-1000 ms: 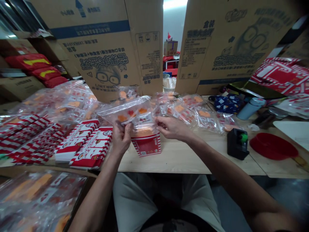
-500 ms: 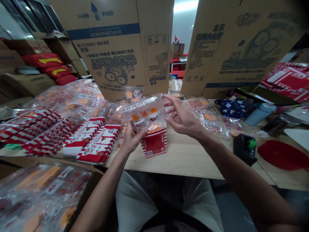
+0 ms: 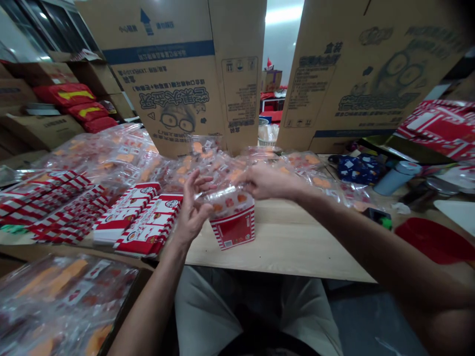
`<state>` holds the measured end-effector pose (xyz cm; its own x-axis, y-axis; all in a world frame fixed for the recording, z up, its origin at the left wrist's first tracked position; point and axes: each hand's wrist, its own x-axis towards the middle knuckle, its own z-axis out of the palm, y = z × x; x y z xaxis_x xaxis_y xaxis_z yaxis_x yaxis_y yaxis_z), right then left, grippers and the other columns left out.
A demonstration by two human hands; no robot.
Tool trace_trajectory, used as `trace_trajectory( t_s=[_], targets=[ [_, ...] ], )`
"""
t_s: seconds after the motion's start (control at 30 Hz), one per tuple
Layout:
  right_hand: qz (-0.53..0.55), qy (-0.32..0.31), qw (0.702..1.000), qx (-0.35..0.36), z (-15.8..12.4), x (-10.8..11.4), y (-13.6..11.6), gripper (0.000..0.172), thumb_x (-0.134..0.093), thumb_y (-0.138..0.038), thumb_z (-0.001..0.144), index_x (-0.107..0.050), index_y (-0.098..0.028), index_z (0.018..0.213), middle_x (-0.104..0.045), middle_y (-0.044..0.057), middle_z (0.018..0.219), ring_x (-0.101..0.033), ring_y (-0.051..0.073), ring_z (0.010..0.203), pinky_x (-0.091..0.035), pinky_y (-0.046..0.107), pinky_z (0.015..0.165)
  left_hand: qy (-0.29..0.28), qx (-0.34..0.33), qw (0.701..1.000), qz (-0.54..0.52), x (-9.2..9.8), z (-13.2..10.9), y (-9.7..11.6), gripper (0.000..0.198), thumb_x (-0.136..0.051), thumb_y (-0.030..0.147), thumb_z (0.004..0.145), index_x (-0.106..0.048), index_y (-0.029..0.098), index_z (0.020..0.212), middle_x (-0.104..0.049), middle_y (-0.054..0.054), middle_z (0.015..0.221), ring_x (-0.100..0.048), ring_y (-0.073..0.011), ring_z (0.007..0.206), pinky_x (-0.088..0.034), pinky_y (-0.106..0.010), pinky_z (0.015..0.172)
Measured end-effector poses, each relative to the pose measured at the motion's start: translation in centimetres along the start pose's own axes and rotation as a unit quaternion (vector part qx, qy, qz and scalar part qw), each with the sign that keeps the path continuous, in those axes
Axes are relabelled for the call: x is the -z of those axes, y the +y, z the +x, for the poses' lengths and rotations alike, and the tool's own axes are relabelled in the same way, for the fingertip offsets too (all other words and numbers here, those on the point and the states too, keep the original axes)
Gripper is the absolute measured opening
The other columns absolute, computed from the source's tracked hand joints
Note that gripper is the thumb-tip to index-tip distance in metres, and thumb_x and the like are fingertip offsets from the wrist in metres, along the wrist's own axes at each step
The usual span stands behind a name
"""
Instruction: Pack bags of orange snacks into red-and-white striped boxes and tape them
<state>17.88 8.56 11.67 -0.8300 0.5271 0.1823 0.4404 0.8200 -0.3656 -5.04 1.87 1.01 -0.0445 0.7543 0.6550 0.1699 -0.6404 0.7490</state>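
A clear plastic bag of orange and red printed packets stands with its lower part inside a red-and-white striped carton on the wooden table. My right hand pinches the bag's upper edge from the right. Just left of the bag, my left hand is raised with its fingers spread, holding nothing. Two flat striped cartons lie close to my left wrist. The bag's lower end is hidden inside the carton.
Heaps of clear packets cover the far table and a bin at lower left. Stacked flat striped cartons lie at left. Tall cardboard boxes stand behind. At right are a blue bottle and a red lid.
The bag has sunk lower into the carton. My right hand has moved down from the bag's side to its upper edge, and my left hand has let go and opened beside it.
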Motion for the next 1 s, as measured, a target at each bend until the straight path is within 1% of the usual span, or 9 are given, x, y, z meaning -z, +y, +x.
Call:
trace_trajectory(
  t_s=[0.1, 0.2, 0.3, 0.37, 0.5, 0.67, 0.77, 0.87, 1.0],
  targets=[
    [-0.01, 0.018, 1.0, -0.006, -1.4, -3.2, 0.7, 0.032, -0.056, -0.011, 0.085, -0.073, -0.025, 0.109, -0.069, 0.003, 0.09, -0.06, 0.015, 0.077, -0.044, 0.026, 0.069, -0.002, 0.031, 0.999, 0.028, -0.2, -0.3, 0.2, 0.038, -0.05, 0.051, 0.1, -0.069, 0.021, 0.113, -0.065, -0.012, 0.121, -0.062, -0.0243, 0.114, -0.05, -0.036, 0.098],
    [-0.035, 0.106, 0.994, -0.005, -3.2, -4.8, 0.2, 0.037, -0.053, -0.015, 0.092, -0.064, -0.024, 0.126, -0.067, 0.009, 0.112, -0.062, 0.021, 0.096, -0.049, 0.034, 0.083, 0.038, 0.097, 0.994, 0.004, -0.8, -0.7, -0.1, 0.023, -0.06, 0.037, 0.096, -0.07, 0.021, 0.11, -0.07, -0.008, 0.109, -0.064, -0.0212, 0.105, -0.05, -0.032, 0.094],
    [-0.051, 0.153, 0.987, 0.01, -4.5, -5.4, -0.4, 0.032, -0.051, -0.012, 0.092, -0.064, -0.019, 0.121, -0.065, 0.013, 0.118, -0.061, 0.025, 0.103, -0.05, 0.042, 0.09, 0.087, 0.134, 0.985, -0.071, -1.6, -1.2, -0.7, 0.026, -0.068, 0.033, 0.089, -0.064, 0.022, 0.112, -0.07, -0.006, 0.106, -0.065, -0.0196, 0.099, -0.051, -0.029, 0.085],
    [-0.063, 0.161, 0.985, 0.019, -5.0, -5.8, -0.3, 0.025, -0.051, -0.011, 0.092, -0.067, -0.018, 0.11, -0.063, 0.014, 0.121, -0.059, 0.026, 0.105, -0.05, 0.043, 0.091, 0.074, 0.155, 0.984, -0.055, -2.0, -1.4, -1.0, 0.031, -0.073, 0.034, 0.084, -0.062, 0.021, 0.11, -0.069, -0.006, 0.102, -0.065, -0.0187, 0.093, -0.051, -0.026, 0.076],
    [-0.078, 0.153, 0.985, 0.002, -5.0, -6.8, 0.6, 0.02, -0.051, -0.013, 0.093, -0.07, -0.018, 0.097, -0.059, 0.013, 0.107, -0.056, 0.024, 0.096, -0.049, 0.039, 0.082, 0.027, 0.222, 0.975, -0.013, -2.3, -1.5, -1.3, 0.038, -0.076, 0.034, 0.078, -0.061, 0.019, 0.109, -0.067, -0.003, 0.093, -0.062, -0.0171, 0.079, -0.049, -0.024, 0.066],
    [-0.033, 0.159, 0.987, 0.0, -5.0, -7.2, 1.3, 0.023, -0.051, -0.006, 0.087, -0.069, -0.019, 0.094, -0.054, 0.007, 0.092, -0.054, 0.021, 0.088, -0.047, 0.034, 0.076, 0.025, 0.261, 0.96, -0.103, -2.0, -2.2, -1.1, 0.041, -0.076, 0.037, 0.078, -0.06, 0.02, 0.111, -0.067, -0.003, 0.093, -0.064, -0.0189, 0.08, -0.052, -0.027, 0.07],
    [0.023, 0.184, 0.982, 0.017, -6.5, -7.6, 1.2, 0.025, -0.05, -0.006, 0.087, -0.068, -0.022, 0.097, -0.057, 0.008, 0.098, -0.058, 0.022, 0.093, -0.05, 0.036, 0.08, -0.012, 0.175, 0.98, -0.09, -1.9, -4.9, -0.4, 0.037, -0.07, 0.037, 0.087, -0.06, 0.023, 0.119, -0.068, -0.007, 0.109, -0.066, -0.0236, 0.098, -0.054, -0.033, 0.082],
    [0.071, 0.222, 0.972, -0.012, -9.4, -8.6, 1.0, 0.023, -0.051, -0.009, 0.088, -0.066, -0.024, 0.097, -0.06, 0.01, 0.112, -0.061, 0.025, 0.105, -0.052, 0.042, 0.089, -0.056, -0.005, 0.997, 0.047, -3.4, -9.1, 0.0, 0.04, -0.069, 0.02, 0.087, -0.059, 0.028, 0.125, -0.065, -0.01, 0.122, -0.062, -0.0261, 0.114, -0.052, -0.04, 0.095],
    [0.11, 0.235, 0.956, -0.133, -13.8, -11.8, 2.2, 0.018, -0.053, -0.015, 0.087, -0.069, -0.022, 0.086, -0.06, 0.014, 0.12, -0.064, 0.027, 0.106, -0.053, 0.044, 0.092, -0.13, -0.184, 0.953, 0.201, -7.9, -14.5, -0.9, 0.049, -0.06, 0.01, 0.089, -0.053, 0.024, 0.136, -0.065, -0.014, 0.125, -0.062, -0.0269, 0.116, -0.053, -0.044, 0.096]
  ],
)
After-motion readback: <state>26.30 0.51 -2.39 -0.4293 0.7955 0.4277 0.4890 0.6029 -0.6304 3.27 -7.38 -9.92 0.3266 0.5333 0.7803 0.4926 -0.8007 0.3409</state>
